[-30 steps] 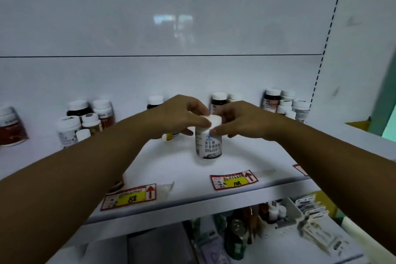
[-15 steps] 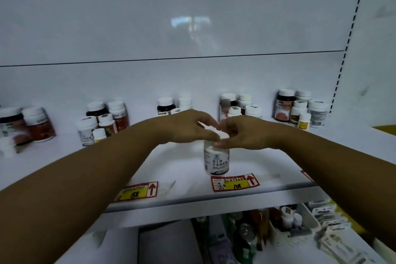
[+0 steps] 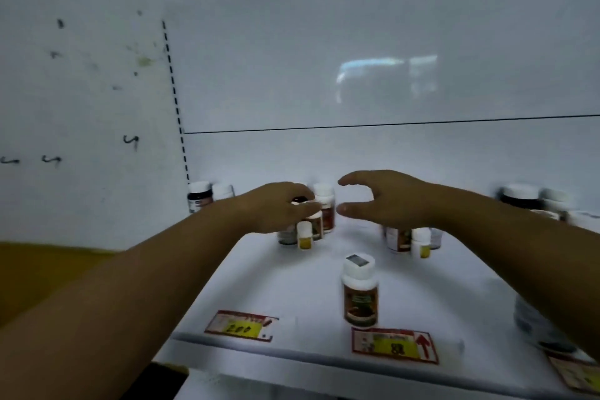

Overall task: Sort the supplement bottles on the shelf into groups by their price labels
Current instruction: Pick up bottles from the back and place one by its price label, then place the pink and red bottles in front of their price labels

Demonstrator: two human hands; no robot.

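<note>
My left hand [image 3: 276, 208] reaches to a back cluster of bottles [image 3: 326, 204], and its fingers curl round the white cap of one bottle [image 3: 306, 204] there. My right hand [image 3: 383, 198] hovers beside it, fingers spread in an open curve, holding nothing. A brown-labelled bottle [image 3: 359, 292] with a white cap stands alone near the shelf's front, just behind the price label marked 88 [image 3: 394, 346]. A price label marked 200 [image 3: 240, 325] lies to its left. A white bottle [image 3: 532, 318] stands at the right, partly hidden by my right forearm.
A small yellow bottle [image 3: 304, 235] stands in front of the left cluster. More bottles stand under my right hand [image 3: 420, 242], in the back left corner [image 3: 199, 196] and at the far right [image 3: 519, 198]. The shelf's front edge [image 3: 292, 364] runs below the labels.
Both hands have let go of the white bottle and moved left and back. My view swung left, so the 200 label and back left corner now show.
</note>
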